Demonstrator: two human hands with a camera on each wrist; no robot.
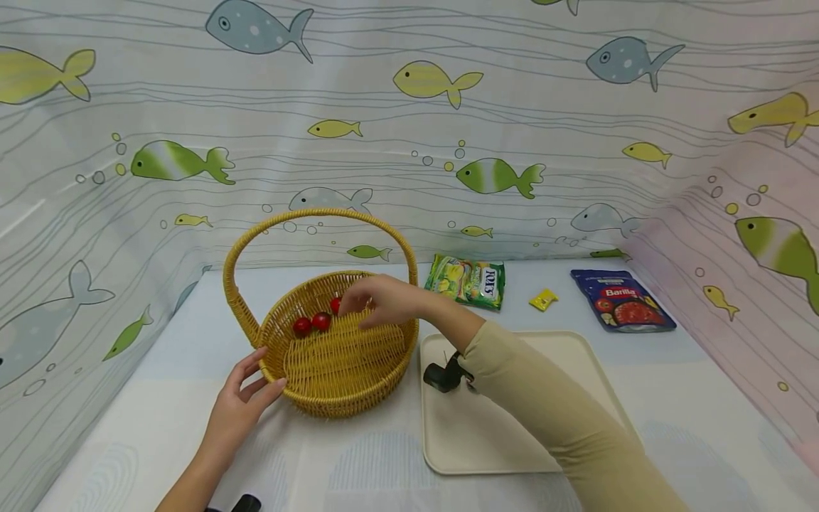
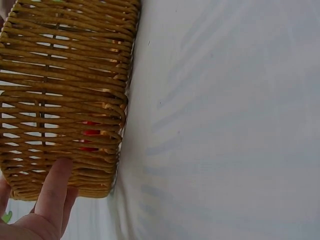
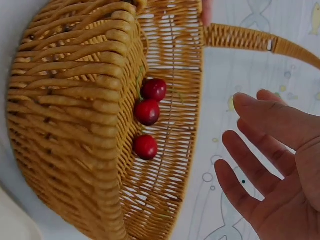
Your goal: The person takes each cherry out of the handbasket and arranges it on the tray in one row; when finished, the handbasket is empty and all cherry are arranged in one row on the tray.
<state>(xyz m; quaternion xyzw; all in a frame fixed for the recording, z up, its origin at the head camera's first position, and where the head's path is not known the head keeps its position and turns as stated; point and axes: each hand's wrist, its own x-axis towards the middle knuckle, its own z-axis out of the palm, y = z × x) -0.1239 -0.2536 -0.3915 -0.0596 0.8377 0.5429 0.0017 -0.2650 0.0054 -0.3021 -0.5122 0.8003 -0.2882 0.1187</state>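
Note:
A round woven wicker basket (image 1: 345, 405) with a tall arched handle (image 1: 323, 212) stands on the white-covered table. Inside lie three dark red cherries (image 3: 147, 112), close to the wall on the far left side. My left hand (image 1: 239, 405) touches the left side of the basket near the foot of the handle, its thumb at the rim. In the left wrist view, a straight finger (image 2: 54, 192) rests against the woven outer wall. Over the far part of the basket hovers my right hand (image 1: 384, 299), fingers loosely spread with nothing between them, apart from the cherries in the right wrist view.
A cream tray (image 1: 505, 448) sits right of the basket, partly under my right sleeve (image 1: 550, 405) and a black device (image 1: 441, 377) at the wrist. Behind are a green Fox's candy bag (image 1: 470, 281), a small yellow packet (image 1: 543, 299) and a blue Barilla pouch (image 1: 621, 302). Fish-patterned fabric encloses the table.

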